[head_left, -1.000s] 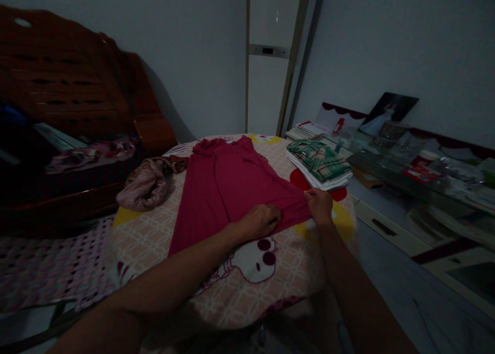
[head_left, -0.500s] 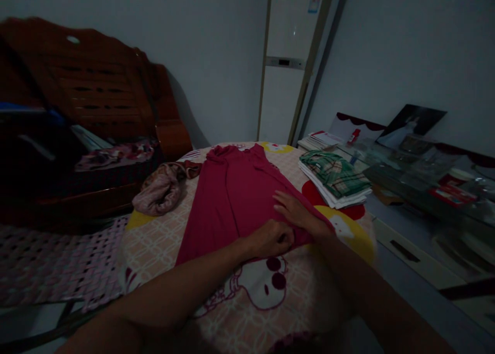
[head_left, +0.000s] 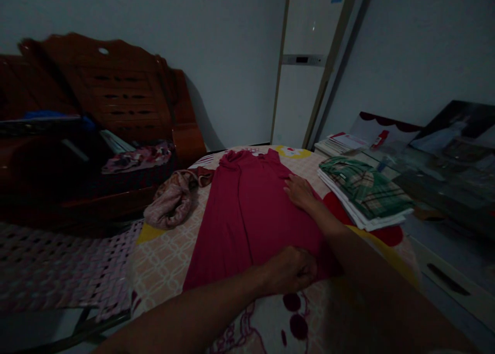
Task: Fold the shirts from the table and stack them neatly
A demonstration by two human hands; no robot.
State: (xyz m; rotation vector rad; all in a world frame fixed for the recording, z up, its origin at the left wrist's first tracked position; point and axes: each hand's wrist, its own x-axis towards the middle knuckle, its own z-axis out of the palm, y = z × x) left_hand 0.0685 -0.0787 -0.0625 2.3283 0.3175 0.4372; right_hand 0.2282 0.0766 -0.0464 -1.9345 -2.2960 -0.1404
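Note:
A deep pink shirt (head_left: 255, 209) lies spread on a patterned cloth, its collar end at the far side and its wide hem towards me. My left hand (head_left: 292, 269) is closed at the near hem, fingers curled on the fabric. Farther up, my right hand (head_left: 299, 191) rests on the shirt's right side, fingers stretched out and apart. A lengthwise fold line runs down the left half of the shirt.
The patterned cloth (head_left: 166, 263) covers a rounded table. On its left lies a crumpled brownish-pink cloth (head_left: 170, 202); on its right, a folded green plaid garment (head_left: 363, 183) tops a white stack. A wooden bench (head_left: 127, 101) stands left, a cluttered glass-topped cabinet (head_left: 433, 189) right.
My right hand has slid away from me, up the right side of the shirt. My left hand stays at the hem. The whole view has shifted, with things now farther right.

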